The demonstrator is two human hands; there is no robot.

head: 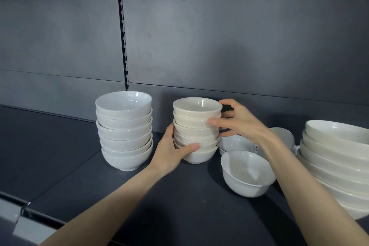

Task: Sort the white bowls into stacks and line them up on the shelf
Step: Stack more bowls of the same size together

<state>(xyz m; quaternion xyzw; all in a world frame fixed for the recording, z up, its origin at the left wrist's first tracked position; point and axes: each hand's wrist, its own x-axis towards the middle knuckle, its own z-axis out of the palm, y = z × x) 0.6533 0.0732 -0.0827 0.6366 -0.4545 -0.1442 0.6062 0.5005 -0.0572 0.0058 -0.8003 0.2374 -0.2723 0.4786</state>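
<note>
A stack of several cream-white small bowls (pixel 196 126) stands mid-shelf. My left hand (pixel 171 152) grips its lowest bowls from the left, thumb across the front. My right hand (pixel 237 121) holds the upper bowls from the right, thumb on the front and fingers curled behind. To the left stands a taller stack of several white bowls (pixel 124 132), untouched. A single white bowl (pixel 246 173) sits in front right of the held stack.
The dark shelf (pixel 60 156) has a back panel close behind the stacks. A leaning stack of several larger white bowls (pixel 335 164) fills the right edge. Shallow white dishes (pixel 237 144) and another white piece (pixel 283 136) lie behind my right arm.
</note>
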